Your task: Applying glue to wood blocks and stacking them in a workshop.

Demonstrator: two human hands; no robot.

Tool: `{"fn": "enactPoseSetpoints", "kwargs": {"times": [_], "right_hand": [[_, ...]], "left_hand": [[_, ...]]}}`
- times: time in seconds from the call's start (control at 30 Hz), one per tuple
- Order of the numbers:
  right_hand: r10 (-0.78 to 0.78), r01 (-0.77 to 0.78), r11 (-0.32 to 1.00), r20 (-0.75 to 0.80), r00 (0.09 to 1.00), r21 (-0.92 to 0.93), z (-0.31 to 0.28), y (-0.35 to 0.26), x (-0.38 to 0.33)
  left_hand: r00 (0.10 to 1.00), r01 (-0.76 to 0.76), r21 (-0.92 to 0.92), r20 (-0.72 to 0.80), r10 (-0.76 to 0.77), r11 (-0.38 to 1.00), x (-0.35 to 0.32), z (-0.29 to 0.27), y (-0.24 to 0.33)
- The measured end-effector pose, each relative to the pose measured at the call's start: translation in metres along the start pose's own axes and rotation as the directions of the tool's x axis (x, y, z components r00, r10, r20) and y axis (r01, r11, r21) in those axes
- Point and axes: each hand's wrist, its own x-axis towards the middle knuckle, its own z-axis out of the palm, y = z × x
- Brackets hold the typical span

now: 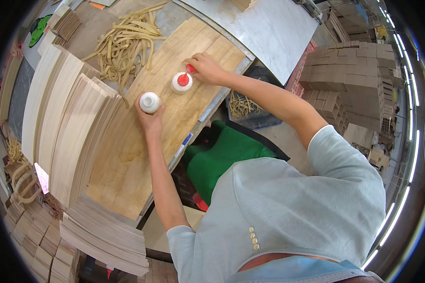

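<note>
Now hands [150,118] (both) on bottles [149,102]

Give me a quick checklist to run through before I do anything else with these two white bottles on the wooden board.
1. Left hand on the open white bottle: ok, fingers wrap its near side.
2. That bottle upright on the wooden board: ok.
3. Its top has no cap: ok, opening is bare.
4. Right hand at the red-capped bottle: ok, fingers touch its red tip.
5. Red cap tight or loose: cannot tell.
6. How full either bottle is: cannot tell.
</note>
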Motion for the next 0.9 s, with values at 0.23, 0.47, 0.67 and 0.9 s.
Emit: {"fn": "enactPoseSetpoints", "kwargs": {"times": [0.23, 0.47, 0.67, 0.9], "right_hand": [[-0.112, 0.096, 0.942, 0.032, 0.993, 0.321, -0.069, -0.059, -0.026], [-0.108, 0.086, 0.966, 0.080, 0.991, 0.244, -0.058, -0.077, -0.011], [-0.052, 0.022, 0.935, 0.075, 0.996, 0.353, -0.076, -0.086, -0.031], [-0.043, -0.143, 0.798, 0.292, 0.955, 0.585, -0.124, -0.104, -0.091]], "left_hand": [[0.993, -0.082, -0.001, -0.083, 0.081, 0.997, -0.020, -0.006, -0.008], [0.947, 0.073, 0.223, -0.321, 0.002, 0.972, -0.094, 0.018, 0.012], [0.982, 0.085, -0.420, -0.116, -0.147, 0.904, -0.106, 0.068, 0.016], [0.935, 0.346, -0.865, 0.288, -0.206, 0.363, -0.103, 0.084, 0.034]]}}
